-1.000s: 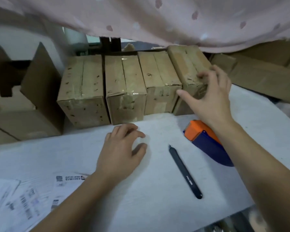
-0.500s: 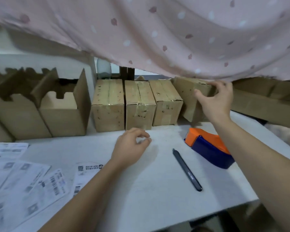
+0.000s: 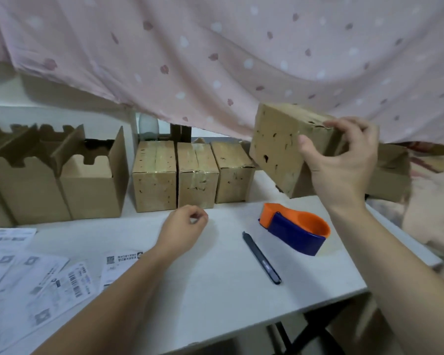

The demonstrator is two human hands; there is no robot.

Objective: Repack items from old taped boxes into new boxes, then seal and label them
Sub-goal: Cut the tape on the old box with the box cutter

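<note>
Right hand [image 3: 344, 160] holding taped box [image 3: 277, 147] tilted above bench [image 3: 215, 278].
Right grip clamping box's end; left hand [image 3: 182, 229] resting on bench, grip loosely curled, empty.

The white table [image 3: 228, 290] carried three taped boxes [image 3: 198, 180] in a close row along its back edge, upright and side by side. Left of them stood open boxes [image 3: 92, 185], flaps up. Printed labels [image 3: 36, 283] lay overlapping at the near left. A dark pen [image 3: 261, 257] lay near the middle, and just right of it sat an orange-and-blue tape dispenser [image 3: 296, 231], apart from the pen.
</note>
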